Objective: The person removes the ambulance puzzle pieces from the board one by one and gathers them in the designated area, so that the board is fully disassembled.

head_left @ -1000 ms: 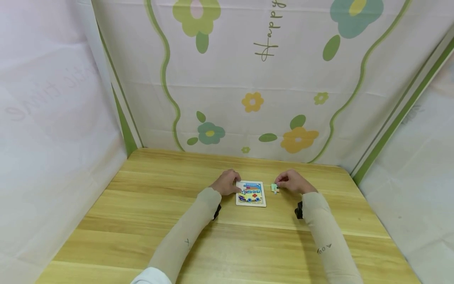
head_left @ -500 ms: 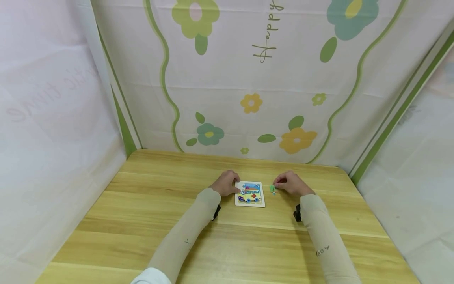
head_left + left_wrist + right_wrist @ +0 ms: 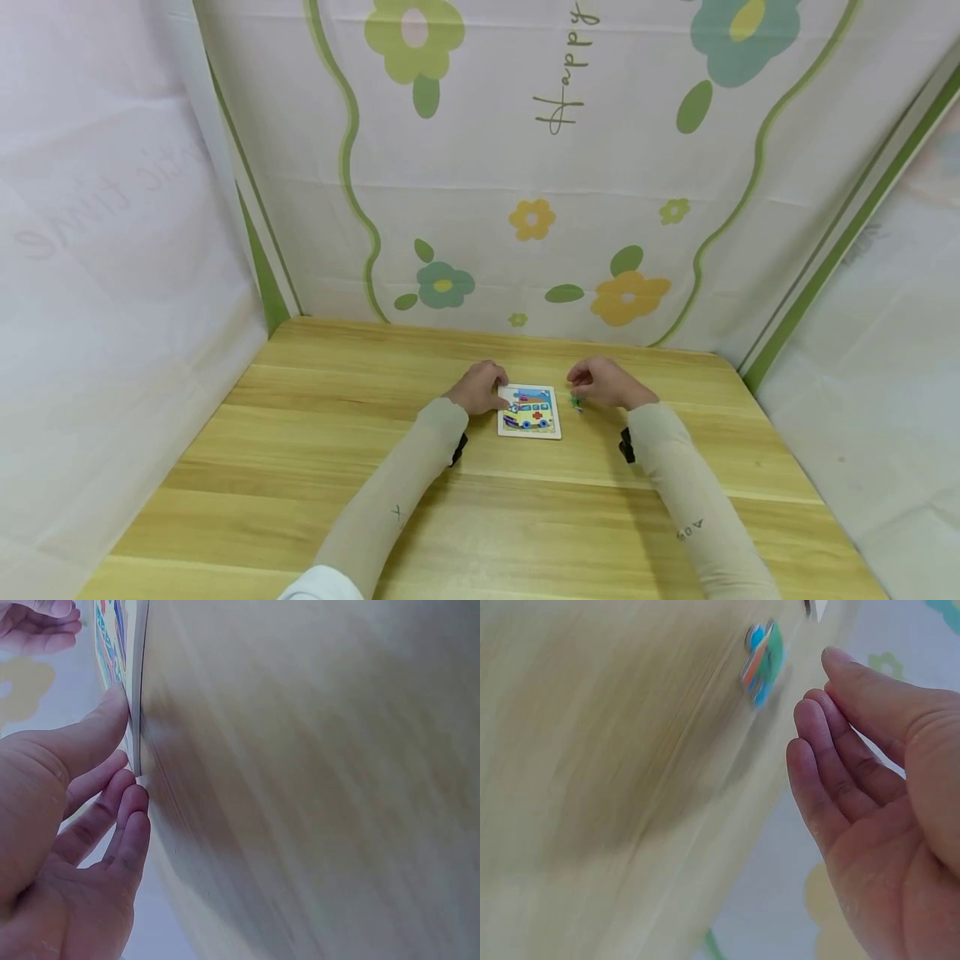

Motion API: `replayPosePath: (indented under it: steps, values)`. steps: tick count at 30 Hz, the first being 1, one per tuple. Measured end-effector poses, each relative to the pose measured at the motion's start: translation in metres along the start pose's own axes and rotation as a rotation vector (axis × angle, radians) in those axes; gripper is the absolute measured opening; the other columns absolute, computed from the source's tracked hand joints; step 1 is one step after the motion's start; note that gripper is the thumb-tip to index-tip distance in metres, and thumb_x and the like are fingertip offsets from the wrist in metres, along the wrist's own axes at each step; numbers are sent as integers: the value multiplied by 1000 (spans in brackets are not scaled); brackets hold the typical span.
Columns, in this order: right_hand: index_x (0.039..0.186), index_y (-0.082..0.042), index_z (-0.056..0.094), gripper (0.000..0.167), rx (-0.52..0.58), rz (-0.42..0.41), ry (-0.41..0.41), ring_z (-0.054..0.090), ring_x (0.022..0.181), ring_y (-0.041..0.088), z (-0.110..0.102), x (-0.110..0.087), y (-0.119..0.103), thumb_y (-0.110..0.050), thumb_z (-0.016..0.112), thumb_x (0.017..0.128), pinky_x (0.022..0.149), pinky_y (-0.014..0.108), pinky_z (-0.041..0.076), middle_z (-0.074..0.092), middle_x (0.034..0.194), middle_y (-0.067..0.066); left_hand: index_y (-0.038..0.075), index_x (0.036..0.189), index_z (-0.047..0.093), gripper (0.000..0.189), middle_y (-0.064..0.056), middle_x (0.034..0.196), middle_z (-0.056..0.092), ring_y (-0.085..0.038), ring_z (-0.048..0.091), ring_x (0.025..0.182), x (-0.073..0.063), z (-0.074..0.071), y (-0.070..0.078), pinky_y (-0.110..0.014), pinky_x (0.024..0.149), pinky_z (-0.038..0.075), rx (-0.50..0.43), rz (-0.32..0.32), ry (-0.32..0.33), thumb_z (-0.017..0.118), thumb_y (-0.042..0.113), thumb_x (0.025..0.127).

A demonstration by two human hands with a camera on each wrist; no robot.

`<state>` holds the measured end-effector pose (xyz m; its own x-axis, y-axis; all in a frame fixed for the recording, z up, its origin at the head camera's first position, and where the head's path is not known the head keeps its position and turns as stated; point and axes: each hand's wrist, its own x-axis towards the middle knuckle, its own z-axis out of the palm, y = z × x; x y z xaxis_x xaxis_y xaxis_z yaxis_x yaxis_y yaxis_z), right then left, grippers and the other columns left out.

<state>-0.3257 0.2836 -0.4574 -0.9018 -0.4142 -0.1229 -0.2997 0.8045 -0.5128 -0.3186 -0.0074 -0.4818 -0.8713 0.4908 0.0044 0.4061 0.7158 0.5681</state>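
My left hand (image 3: 477, 388) holds the left edge of a white-framed jigsaw puzzle board (image 3: 529, 434), which shows a yellow ambulance. Its thumb lies over the frame in the left wrist view, while the fingers (image 3: 133, 825) meet the board's edge (image 3: 138, 697). To the right of the board, my right hand (image 3: 611, 383) hovers with relaxed, slightly bent fingers. Just off its fingertips, a green, orange and blue puzzle piece (image 3: 764, 661) stands tilted and blurred in the right wrist view. From the head view this piece (image 3: 576, 402) sits partly under the hand.
A wood-grain table (image 3: 480, 517) bears everything. White cloth (image 3: 450, 167) printed with flowers rises behind its far edge, and white cloth walls (image 3: 112, 250) flank it. Black bands with cameras sit at both wrists.
My right hand pinched the puzzle piece earlier and turned it up from flat. Now its fingers are off the piece and have shifted slightly left. The left hand and board stay put.
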Motion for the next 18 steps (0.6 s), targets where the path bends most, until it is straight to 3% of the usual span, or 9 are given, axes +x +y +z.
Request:
replayPosePath:
  steps: [18]
  values:
    - [111,0,77,15,-97,-154,-87,65,87,13,25,29,-48,-5,76,97,81,32,58,77,103,11,-1,121,72,34,-13,117,69,-22,63,106,0,0,-2,-38,100,55,25,27,-4,82,18,94]
